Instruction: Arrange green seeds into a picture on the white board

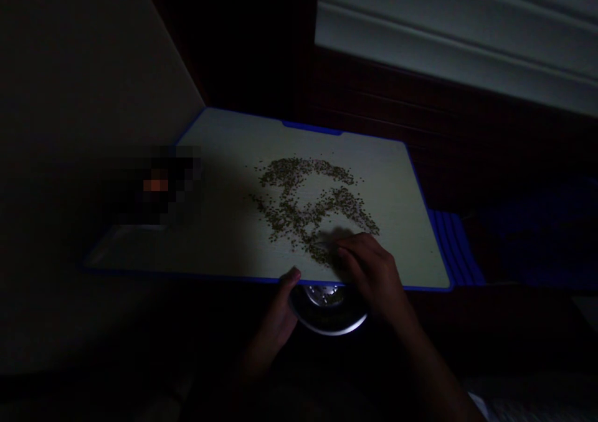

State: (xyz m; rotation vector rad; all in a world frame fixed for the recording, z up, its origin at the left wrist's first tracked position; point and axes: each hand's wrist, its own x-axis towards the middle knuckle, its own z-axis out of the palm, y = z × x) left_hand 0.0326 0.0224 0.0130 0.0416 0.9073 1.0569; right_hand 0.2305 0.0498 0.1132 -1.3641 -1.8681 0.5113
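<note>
The left hand (281, 313) is thumb-up at the board's (392, 185) near edge; the right hand (371, 269), fingertips together, reaches over it.

Dim rm, ridged pnl (448, 42); type unclr

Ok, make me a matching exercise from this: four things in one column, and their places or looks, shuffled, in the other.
Column 1
1. Board
2. Grains
3. Bowl
4. Right hand

Column 2
A. Shiny-rimmed, showing just past the near edge, beside the left hand
B. Fingertips down at the near end of the scattered patch
C. Pale, with a blue edge
D. Small and dark, strewn in uneven patches

Right pairs: 1-C, 2-D, 3-A, 4-B
</note>
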